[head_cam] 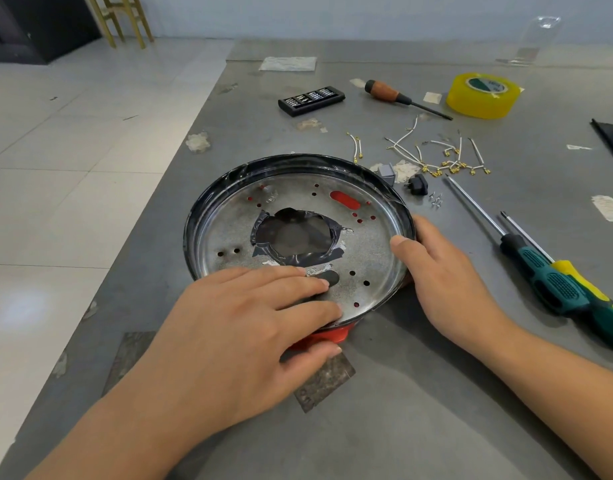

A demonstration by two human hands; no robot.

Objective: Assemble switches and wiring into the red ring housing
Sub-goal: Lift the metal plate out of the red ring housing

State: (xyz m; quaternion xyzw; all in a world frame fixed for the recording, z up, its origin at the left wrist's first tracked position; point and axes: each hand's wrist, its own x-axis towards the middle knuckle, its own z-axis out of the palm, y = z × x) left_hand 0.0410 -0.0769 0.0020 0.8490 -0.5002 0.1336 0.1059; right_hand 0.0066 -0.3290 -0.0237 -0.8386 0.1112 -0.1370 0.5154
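Observation:
The red ring housing (327, 336) lies on the grey table under a round silver plate (364, 244) with a black rim, small holes and a taped central opening. My left hand (249, 327) lies on the near part of the plate, fingers straight across it and thumb against the red edge. My right hand (447, 271) grips the plate's right rim, thumb inside and fingers outside. Several white wires with brass terminals (440, 155) lie loose behind the plate. A small black switch (418, 184) and a grey part (386, 173) sit by the far right rim.
Two green-and-yellow screwdrivers (571, 292) lie right of my right hand. A wooden-handled screwdriver (393, 95), a black bit case (311, 100) and a yellow tape roll (482, 95) lie farther back. A few small screws (436, 199) sit near the switch. The table's left edge drops to tiled floor.

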